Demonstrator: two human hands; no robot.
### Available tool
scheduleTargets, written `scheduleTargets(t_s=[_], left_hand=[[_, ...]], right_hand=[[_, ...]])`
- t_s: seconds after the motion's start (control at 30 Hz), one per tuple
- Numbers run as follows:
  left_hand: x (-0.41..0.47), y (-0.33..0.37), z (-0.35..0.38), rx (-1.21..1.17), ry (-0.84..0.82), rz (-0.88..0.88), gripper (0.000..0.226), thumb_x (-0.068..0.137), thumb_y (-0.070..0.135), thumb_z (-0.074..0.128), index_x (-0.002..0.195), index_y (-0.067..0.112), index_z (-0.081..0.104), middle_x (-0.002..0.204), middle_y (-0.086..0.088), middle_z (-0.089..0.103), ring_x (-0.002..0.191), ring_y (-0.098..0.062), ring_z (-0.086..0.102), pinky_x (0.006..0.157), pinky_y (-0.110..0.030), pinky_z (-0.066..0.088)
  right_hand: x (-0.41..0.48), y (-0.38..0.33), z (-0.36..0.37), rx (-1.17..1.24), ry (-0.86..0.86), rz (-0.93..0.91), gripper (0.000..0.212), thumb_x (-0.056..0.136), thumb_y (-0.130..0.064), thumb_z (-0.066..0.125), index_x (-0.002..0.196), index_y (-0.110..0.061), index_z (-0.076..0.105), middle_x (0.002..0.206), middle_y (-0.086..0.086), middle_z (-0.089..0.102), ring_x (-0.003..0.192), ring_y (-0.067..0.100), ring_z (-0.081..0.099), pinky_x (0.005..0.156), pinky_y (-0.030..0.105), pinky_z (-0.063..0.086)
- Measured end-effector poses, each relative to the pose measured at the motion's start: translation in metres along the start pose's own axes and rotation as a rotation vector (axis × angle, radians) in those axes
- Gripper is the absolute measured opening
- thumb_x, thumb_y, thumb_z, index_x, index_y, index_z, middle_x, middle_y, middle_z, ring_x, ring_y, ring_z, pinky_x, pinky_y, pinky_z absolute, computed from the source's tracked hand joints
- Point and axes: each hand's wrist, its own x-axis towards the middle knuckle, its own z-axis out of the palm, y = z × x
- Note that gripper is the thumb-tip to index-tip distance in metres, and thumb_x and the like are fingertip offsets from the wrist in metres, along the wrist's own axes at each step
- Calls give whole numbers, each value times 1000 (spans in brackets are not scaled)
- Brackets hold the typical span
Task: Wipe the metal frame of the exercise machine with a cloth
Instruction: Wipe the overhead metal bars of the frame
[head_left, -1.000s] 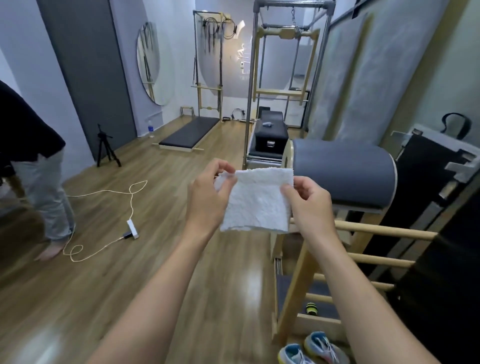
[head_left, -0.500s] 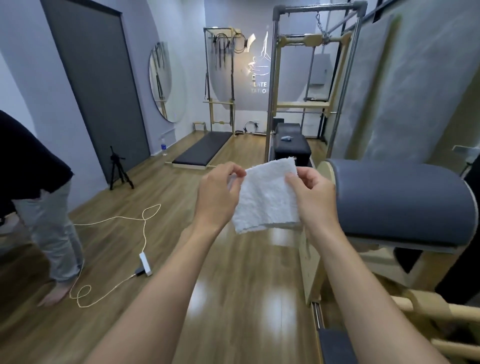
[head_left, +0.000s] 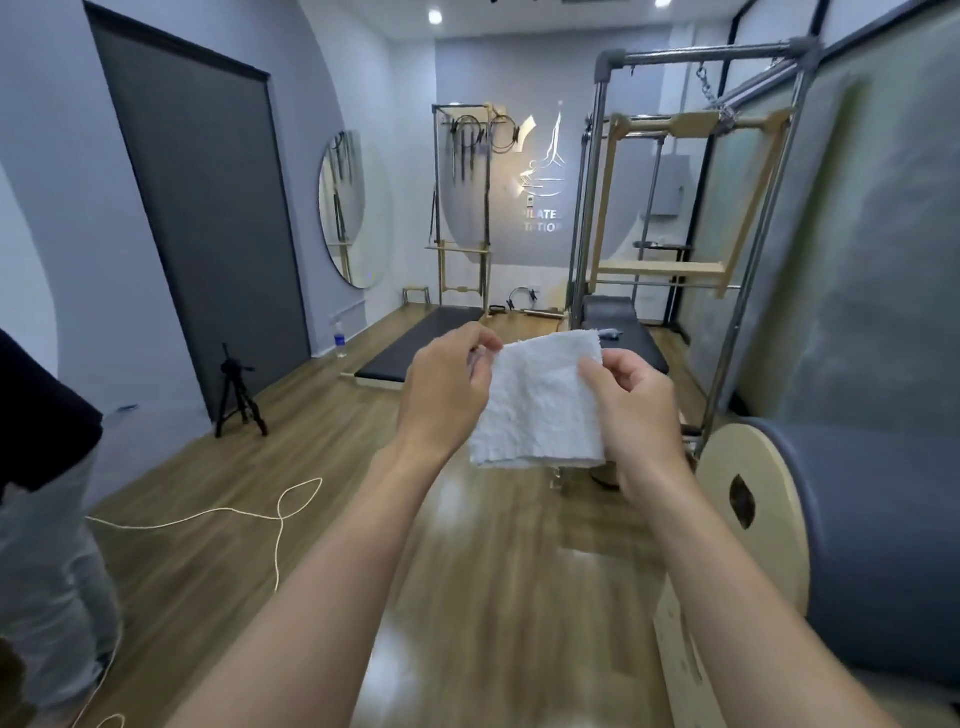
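Head view, 1 item in hand: a white, square, terry-textured cloth (head_left: 540, 405), folded, held up in mid-air at centre frame between 2 bare hands, its lower edge hanging free above the glossy brown wooden floor (head_left: 322, 426). The left hand (head_left: 447, 395) pinches the cloth's upper left edge between curled fingers and thumb. The right hand (head_left: 634, 415) grips the right edge, with the thumb lying across the cloth's front face. The grey tubular metal frame of the exercise machine (head_left: 701, 52) stands beyond the cloth to the right, a tall cage of posts and top bars with pale wooden inserts; the cloth is apart from it and touches no bar. Near right: a grey padded barrel with a round pale wooden end panel (head_left: 883, 519), just beside the right forearm. Centre rear: a flat black floor mat (head_left: 421, 343). Left wall: an oval mirror (head_left: 348, 208), a tall dark grey door panel (head_left: 208, 208), a small black tripod (head_left: 239, 395) on the floor before it and a clear plastic bottle (head_left: 339, 340) against the skirting. A thin cream cord (head_left: 280, 514) loops across the floor at left. Far left edge: another person in a dark top and light trousers (head_left: 36, 519), partly cut off.
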Motion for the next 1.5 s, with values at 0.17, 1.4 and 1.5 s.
scheduleTargets(t_s=[0.17, 1.4, 1.5], left_hand=[[86, -80, 24, 5, 19, 33, 12, 94, 11, 61, 99, 16, 70, 88, 7, 67, 78, -8, 56, 70, -23, 43], [716, -500, 347, -107, 44, 375, 14, 90, 4, 62, 95, 12, 72, 95, -2, 68, 85, -12, 60, 78, -19, 47], [774, -522, 381, -178, 33, 416, 14, 91, 3, 62, 96, 12, 72, 95, -2, 68, 87, -17, 63, 82, -31, 53]], right_hand=[[85, 23, 70, -40, 43, -37, 13, 92, -25, 60, 82, -22, 68, 86, 3, 72, 79, 22, 66, 79, 50, 55], [772, 239, 388, -734, 301, -679, 39, 97, -10, 56, 132, -23, 47, 106, 3, 66, 83, 24, 65, 67, 43, 56], [825, 242, 399, -805, 344, -703, 37, 96, -10, 57, 130, -23, 51, 103, 0, 66, 79, 20, 62, 65, 36, 52]])
